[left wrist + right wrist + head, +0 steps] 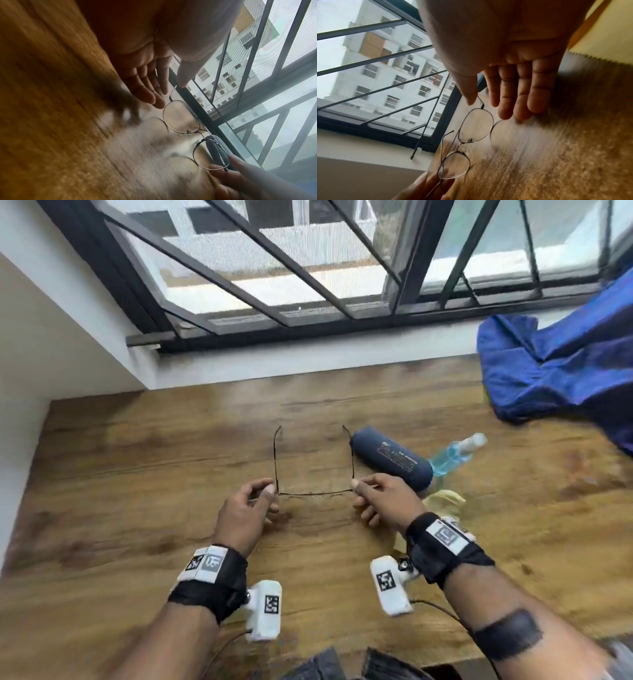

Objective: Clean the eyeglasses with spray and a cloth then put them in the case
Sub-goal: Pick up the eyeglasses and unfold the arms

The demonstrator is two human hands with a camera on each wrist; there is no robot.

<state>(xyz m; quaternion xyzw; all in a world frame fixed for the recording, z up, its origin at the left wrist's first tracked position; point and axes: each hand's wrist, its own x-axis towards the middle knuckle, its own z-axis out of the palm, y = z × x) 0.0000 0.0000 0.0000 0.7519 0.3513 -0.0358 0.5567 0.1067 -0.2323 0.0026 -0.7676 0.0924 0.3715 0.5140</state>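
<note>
At the centre of the head view both hands hold the wire-rimmed eyeglasses (313,474) just above the wooden bench (137,474), temples unfolded and pointing toward the window (308,251). The left hand (245,513) pinches the frame's left corner between thumb and forefinger, and the right hand (383,498) pinches the right corner likewise. Just right of the glasses lie the dark blue case (394,458), closed, the spray bottle (455,455) of blue liquid and, lower, a pale yellow cloth (443,501); a blue fabric (555,364) fills the upper right.
</note>
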